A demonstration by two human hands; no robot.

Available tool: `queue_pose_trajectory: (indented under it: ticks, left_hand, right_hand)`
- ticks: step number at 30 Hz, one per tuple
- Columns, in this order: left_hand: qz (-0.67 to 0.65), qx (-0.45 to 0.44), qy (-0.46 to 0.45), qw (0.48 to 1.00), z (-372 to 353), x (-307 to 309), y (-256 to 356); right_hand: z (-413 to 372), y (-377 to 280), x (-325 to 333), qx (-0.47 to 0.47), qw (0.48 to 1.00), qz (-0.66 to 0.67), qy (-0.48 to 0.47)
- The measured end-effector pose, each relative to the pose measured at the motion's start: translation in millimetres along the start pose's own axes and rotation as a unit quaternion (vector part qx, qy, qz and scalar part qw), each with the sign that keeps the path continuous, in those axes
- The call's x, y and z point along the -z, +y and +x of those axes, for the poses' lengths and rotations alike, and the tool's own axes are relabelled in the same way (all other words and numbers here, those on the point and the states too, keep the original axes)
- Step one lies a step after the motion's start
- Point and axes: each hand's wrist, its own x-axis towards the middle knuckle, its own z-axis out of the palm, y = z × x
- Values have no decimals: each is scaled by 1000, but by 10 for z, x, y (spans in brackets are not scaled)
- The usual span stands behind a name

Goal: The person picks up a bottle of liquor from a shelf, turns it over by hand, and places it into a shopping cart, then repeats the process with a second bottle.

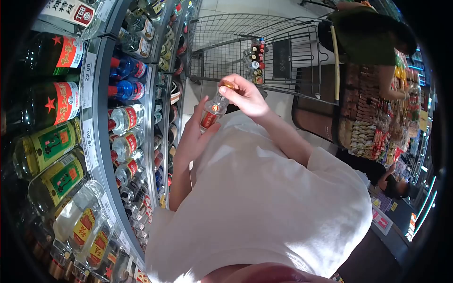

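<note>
A small clear glass bottle with a red label [211,119] is held over the front of the white shirt, tilted with its neck toward the upper right. My left hand [192,137] wraps round its lower body, the thumb and fingers on either side of the label. At the top, my right hand [247,98] pinches the gold-brown cap [229,85] between thumb and fingers. Close by on the left, clear bottles with red caps and labels [126,119] line a shelf.
Shelves with price strips [89,137] run along the left, filled with green, yellow and clear bottles. A wire shopping cart [222,40] ahead carries several bottles [256,59]. One person [373,35] stands by the cart, another [396,184] farther right. Packaged goods [373,113] fill a display.
</note>
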Motion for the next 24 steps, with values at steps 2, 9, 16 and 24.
queue_pose_trajectory:
  ticks: [2, 9, 16, 24]
  left_hand:
    - [-2, -28, -24, 999, 61, 53, -113]
    - [-340, 154, -37, 927, 627, 72, -721]
    - [184, 181, 146, 955, 857, 67, -2340]
    - [266, 487, 22, 832, -196, 118, -3489]
  right_hand:
    - [14, 76, 92, -23, 999, -26, 4]
    - [191, -16, 485, -2, 943, -313, 113]
    - [956, 322, 1962, -58, 758, -633, 147]
    - [1881, 704, 3662, -207, 699, -662, 171]
